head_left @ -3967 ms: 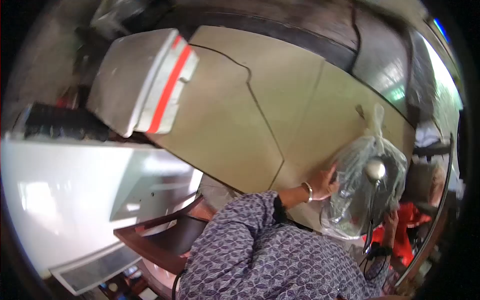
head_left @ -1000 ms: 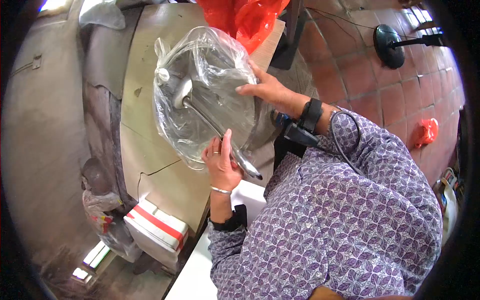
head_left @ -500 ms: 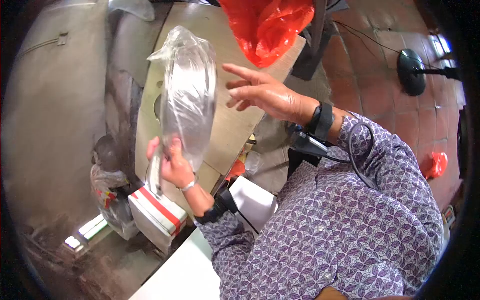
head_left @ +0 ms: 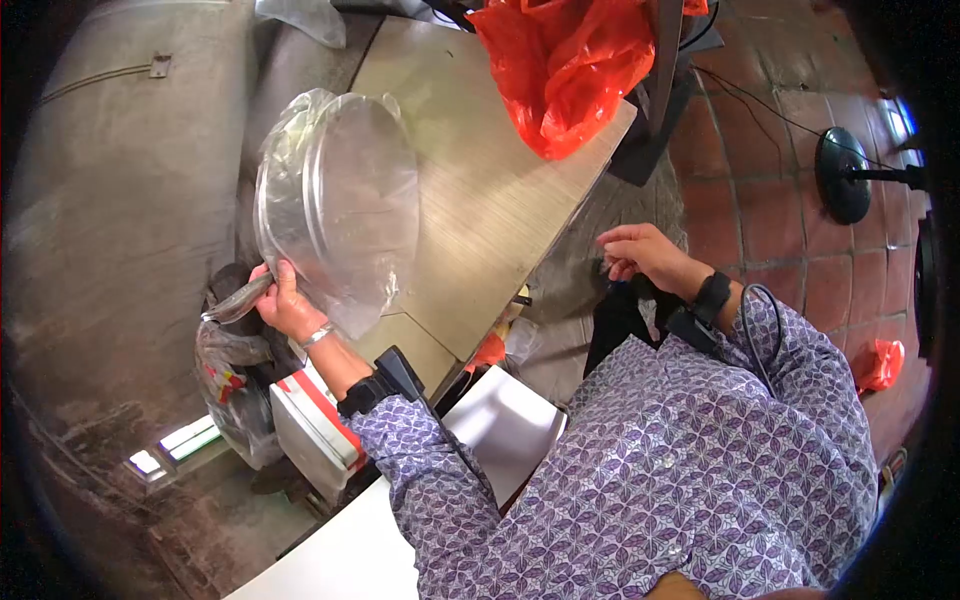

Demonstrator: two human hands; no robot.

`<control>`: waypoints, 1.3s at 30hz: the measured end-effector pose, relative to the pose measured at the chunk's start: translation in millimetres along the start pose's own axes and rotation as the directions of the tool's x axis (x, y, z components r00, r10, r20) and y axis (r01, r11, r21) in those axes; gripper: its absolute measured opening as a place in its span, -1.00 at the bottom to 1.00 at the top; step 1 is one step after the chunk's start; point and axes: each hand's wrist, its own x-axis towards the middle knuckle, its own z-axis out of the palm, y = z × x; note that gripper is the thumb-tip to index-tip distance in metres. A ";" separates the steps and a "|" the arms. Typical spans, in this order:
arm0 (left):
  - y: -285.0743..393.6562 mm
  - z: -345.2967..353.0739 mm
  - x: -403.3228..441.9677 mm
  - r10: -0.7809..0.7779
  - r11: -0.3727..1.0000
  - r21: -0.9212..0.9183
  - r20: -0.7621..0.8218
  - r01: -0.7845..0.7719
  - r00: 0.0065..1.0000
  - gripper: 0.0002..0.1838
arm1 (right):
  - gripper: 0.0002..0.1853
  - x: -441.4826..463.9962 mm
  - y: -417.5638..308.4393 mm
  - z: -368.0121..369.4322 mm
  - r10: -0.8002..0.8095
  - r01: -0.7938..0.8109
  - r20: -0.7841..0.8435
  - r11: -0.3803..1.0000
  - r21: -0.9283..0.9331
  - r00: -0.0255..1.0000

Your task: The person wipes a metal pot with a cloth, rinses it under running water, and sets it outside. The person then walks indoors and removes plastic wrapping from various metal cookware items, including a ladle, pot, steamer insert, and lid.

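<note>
My left hand is closed on a clear plastic bag, with the thumb on top near its lower end. Large, round and flat, the bag seems to hold rim-edged discs, though their kind cannot be made out. Its gathered end sticks out to the left of my fingers. The bag is tilted over the left part of the wooden tabletop. Apart from it, my right hand hovers before my body, right of the tabletop edge, fingers loosely bent and nothing visible in them.
A red plastic bag hangs over the tabletop's far right corner. A white box with a red stripe stands below my left forearm, beside a filled clear bag. A black round stand base rests on the tiled floor.
My right hand has drawn away from the bag, down and to the right. My left hand has moved left and turned the bag, so its round face shows more.
</note>
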 end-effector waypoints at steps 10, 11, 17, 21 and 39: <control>-26.8 -28.7 16.7 0.019 0.999 0.034 -0.209 -0.012 0.978 -0.77 | -0.65 -14.3 1.3 -12.0 0.039 -0.044 -0.091 0.997 -0.062 0.995; -23.1 -24.6 13.9 0.015 0.999 0.039 -0.211 -0.006 0.977 -0.77 | -0.65 -13.7 3.2 -14.2 0.032 -0.038 -0.089 0.997 -0.066 0.995; -5.2 -2.3 9.3 0.041 0.999 -0.006 -0.208 -0.043 0.977 -0.87 | -0.67 -12.6 8.8 -7.5 0.054 -0.057 -0.049 0.997 -0.061 0.997; -3.6 4.3 12.1 0.013 0.998 -0.064 -0.178 -0.025 0.984 -0.85 | -0.65 -9.9 13.3 -3.1 0.073 -0.075 -0.047 0.996 -0.048 0.996; 29.8 44.2 -1.9 0.120 0.986 0.138 -0.165 -0.097 0.979 -0.81 | -0.68 7.1 -17.2 20.9 -0.010 0.016 0.064 0.996 -0.088 0.998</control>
